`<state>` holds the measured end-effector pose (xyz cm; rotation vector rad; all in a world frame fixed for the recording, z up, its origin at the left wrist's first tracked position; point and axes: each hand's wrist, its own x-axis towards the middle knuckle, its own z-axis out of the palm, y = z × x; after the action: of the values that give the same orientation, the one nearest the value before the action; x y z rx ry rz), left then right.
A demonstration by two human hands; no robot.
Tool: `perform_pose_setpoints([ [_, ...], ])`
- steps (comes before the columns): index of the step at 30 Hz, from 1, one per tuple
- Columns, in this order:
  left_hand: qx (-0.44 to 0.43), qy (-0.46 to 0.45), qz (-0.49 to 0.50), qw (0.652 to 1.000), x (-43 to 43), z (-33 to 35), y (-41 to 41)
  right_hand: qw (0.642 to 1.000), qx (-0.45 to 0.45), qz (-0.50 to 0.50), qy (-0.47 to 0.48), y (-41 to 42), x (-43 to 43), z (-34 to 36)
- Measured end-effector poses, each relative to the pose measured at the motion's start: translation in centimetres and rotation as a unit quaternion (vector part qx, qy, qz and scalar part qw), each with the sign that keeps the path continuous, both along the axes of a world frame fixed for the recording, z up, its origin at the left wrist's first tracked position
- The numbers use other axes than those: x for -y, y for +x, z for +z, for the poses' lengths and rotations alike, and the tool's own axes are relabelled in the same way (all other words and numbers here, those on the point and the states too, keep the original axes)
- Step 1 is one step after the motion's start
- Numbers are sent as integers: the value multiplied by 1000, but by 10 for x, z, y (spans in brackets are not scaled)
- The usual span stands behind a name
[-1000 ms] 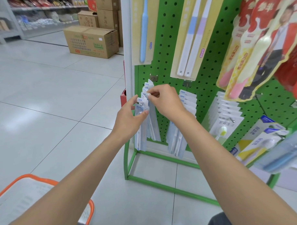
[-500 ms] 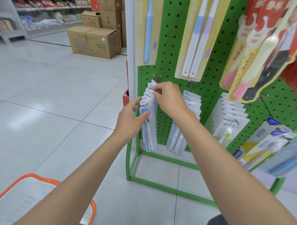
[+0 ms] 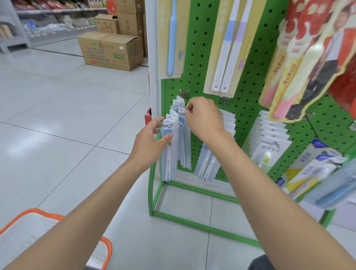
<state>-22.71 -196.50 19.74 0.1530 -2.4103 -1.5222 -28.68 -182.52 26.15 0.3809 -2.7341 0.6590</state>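
Lower left: orange-rimmed white plastic basket (image 3: 34, 211), contents unclear. Upper left: closed brown cardboard box (image 3: 109, 50), print unreadable. Centre: clear plastic toothbrush packs w/ blue header tabs (image 3: 184, 150), hung on green perforated metal rack (image 3: 194, 53); front tab (image 3: 167, 121) approx "new". Left hand (image 3: 151, 141) grips front pack (image 3: 168, 157); right hand (image 3: 204, 117) pinches top of pack behind (image 3: 181, 116).

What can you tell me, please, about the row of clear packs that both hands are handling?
The clear packs are slim see-through plastic sleeves with white-and-blue header cards. They hang upright in an overlapping row on a hook at the left edge of the green pegboard. The left hand grips the front pack between thumb and fingers; the right hand pinches the top of a rear pack.
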Motion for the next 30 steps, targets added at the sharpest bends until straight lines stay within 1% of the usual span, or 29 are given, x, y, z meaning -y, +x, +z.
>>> perform_pose_setpoints([
  [6, -8, -17, 35, 999, -6, 9, 12, 999, -25, 8, -33, 25, -18, 2],
  [10, -49, -27, 100, 993, -11, 13, 24, 995, 11, 37, -91, 46, -35, -4],
  [12, -64, -35, 106, 992, -14, 16, 32, 990, 12, 60, -127, 55, -42, -7],
  [16, -58, -27, 49, 997, -23, 15, 50, 982, -31, 93, -163, 73, -57, -3],
  [22, 0, -20, -95, 995, -41, 15, 67, 957, 53, 134, -253, 90, -68, -5],
  [25, 9, 4, -127, 992, -47, 15, 70, 950, 67, 127, -275, 94, -73, -9],
  [30, 7, 4, -155, 988, -56, 15, 72, 950, 74, 101, -287, 97, -80, -13],
])
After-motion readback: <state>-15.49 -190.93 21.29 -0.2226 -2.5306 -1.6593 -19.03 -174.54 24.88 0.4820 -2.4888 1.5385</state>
